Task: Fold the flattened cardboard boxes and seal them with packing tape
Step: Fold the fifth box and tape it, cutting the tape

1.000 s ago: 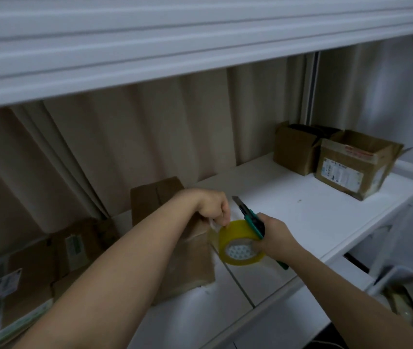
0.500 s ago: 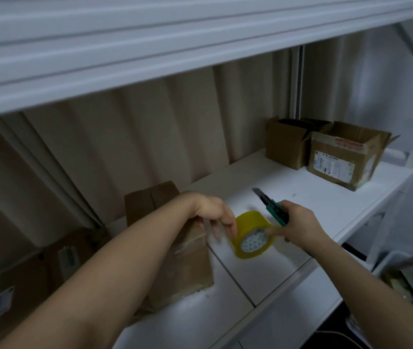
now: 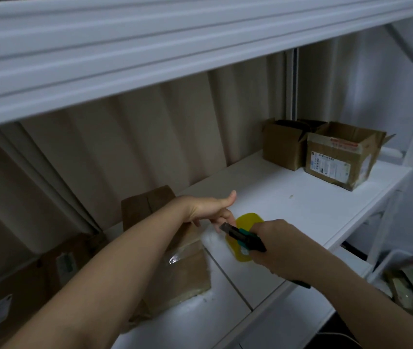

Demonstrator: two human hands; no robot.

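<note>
1. The yellow tape roll (image 3: pixel 247 222) hangs just above the white shelf (image 3: pixel 301 207), between the two hands and right of the cardboard box (image 3: pixel 175 268).
2. The box stands on the shelf under the left forearm, with a shiny strip of tape across its top.
3. The right hand (image 3: pixel 275 248) grips the roll together with a teal-and-black utility knife (image 3: pixel 241 236), whose tip points left toward the left fingers.
4. The left hand (image 3: pixel 210 210) sits just left of the roll, thumb raised, fingers curled downward near the knife tip; whether they pinch a tape end I cannot tell.
5. Two open cardboard boxes (image 3: pixel 326 152) stand at the far right end of the shelf.
6. More labelled cartons (image 3: pixel 24 278) lie at lower left.
</note>
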